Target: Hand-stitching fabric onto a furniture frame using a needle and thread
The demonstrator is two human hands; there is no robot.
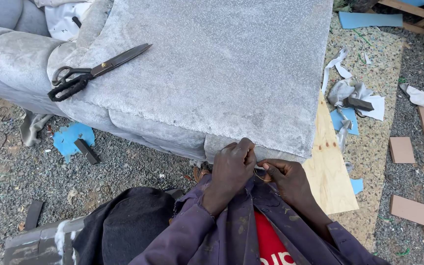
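At the near edge of the grey upholstered cushion [212, 68], the left hand [231, 169] and right hand [285, 179] pinch closed on a curved needle [261, 147] and thread [260, 175]. Black scissors [94, 70] lie on the cushion's far left corner.

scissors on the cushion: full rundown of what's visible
The scissors are large shears with long, dark metal blades and black looped handles. The blades are shut, or nearly so. They lie flat and diagonal on the grey plush upholstered cushion, near its left edge, handles towards the lower left, tip pointing to the upper right. Only the fabric touches them; both hands are far off at the cushion's near edge.
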